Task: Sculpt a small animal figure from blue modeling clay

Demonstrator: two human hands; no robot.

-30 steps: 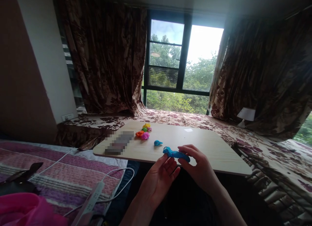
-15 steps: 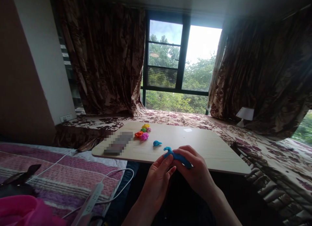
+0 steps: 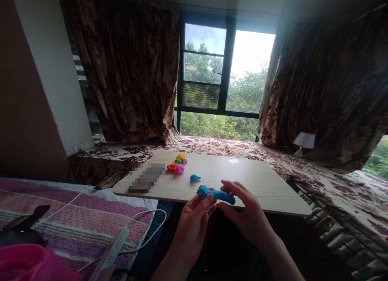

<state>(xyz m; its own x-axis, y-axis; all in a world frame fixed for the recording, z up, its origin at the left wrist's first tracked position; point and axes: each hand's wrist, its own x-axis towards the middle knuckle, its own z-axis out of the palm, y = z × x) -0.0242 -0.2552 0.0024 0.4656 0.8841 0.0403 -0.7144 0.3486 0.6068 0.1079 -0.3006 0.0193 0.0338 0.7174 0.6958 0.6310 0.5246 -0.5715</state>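
Note:
A long, curved piece of blue modelling clay [image 3: 222, 196] is pinched at its left end by my left hand [image 3: 195, 216], thumb on top. Its left end is folded into a lump, and the right end tapers out beyond the fingers. My right hand [image 3: 244, 204] is close by on the right, thumb and fingers apart around the free end, with a gap showing above it. On the table [image 3: 257, 180], just past my hands, lies a smaller blue clay piece [image 3: 195, 177], round with a pointed tip.
Further back on the table are lumps of orange clay [image 3: 172, 166], pink clay [image 3: 179, 169], yellow clay [image 3: 181, 156] and green clay [image 3: 178, 162]. A blurred-out dark object [image 3: 147, 178] lies at the left. A power strip [image 3: 110, 248] and white cable are on the bed [image 3: 121, 220].
My right hand has opened and let go of the blue clay's right end. The clay has swung flatter and shifted slightly left in my left hand.

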